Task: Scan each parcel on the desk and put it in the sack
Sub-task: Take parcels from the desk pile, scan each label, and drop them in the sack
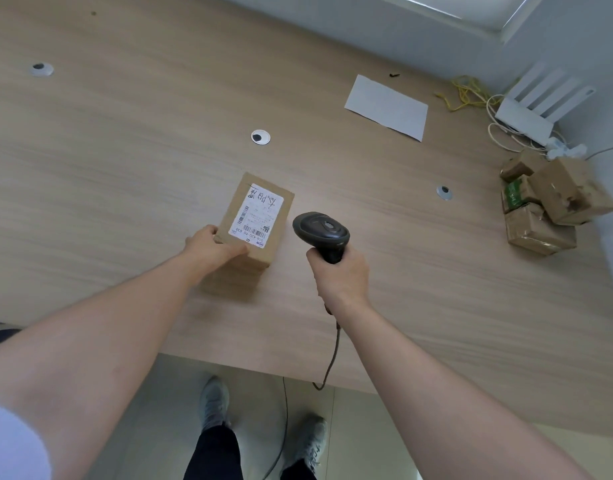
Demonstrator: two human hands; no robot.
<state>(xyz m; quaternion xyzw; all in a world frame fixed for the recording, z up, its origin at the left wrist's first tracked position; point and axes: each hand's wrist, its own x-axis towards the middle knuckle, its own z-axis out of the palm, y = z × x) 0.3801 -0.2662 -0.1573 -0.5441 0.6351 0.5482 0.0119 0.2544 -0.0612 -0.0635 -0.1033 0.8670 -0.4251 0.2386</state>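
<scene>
Cardboard parcel (253,223) sits at frame centre on the table (125,168), label (257,215) facing up. Your left hand (208,249) grips its near left corner, fingers curled over the edge. Your right hand (339,271) is wrapped around the scanner (322,232) handle, just right of the parcel. Tilt the scanner head toward the barcode, hold the parcel steady, and keep your fingers off the label. Unscanned parcels (554,206) are piled at right. No sack is visible.
</scene>
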